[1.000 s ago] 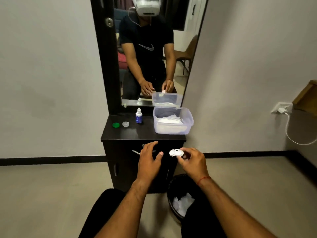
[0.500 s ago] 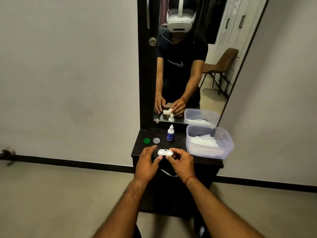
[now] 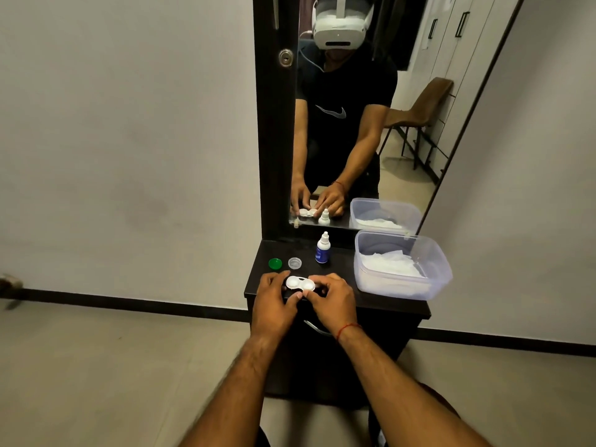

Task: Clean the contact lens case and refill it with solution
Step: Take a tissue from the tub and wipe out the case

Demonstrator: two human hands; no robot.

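A white contact lens case (image 3: 300,283) with two open wells lies on the near part of the black dresser top (image 3: 390,301). My left hand (image 3: 272,301) grips its left end and my right hand (image 3: 332,300) grips its right end. A green cap (image 3: 274,263) and a clear cap (image 3: 294,262) lie just behind the case, to the left. The small white solution bottle (image 3: 322,251) with a blue label stands upright behind the case, its cap on.
A clear plastic tub (image 3: 438,279) holding white tissue sits on the dresser's right side. A tall mirror (image 3: 364,124) rises behind the dresser and reflects a person. A metal drawer handle (image 3: 317,329) shows below the dresser's front edge. Walls stand on both sides.
The case came from over the bin, in my right hand alone, up to the dresser top. My left hand joined it on the case. The view swung up and to the left.
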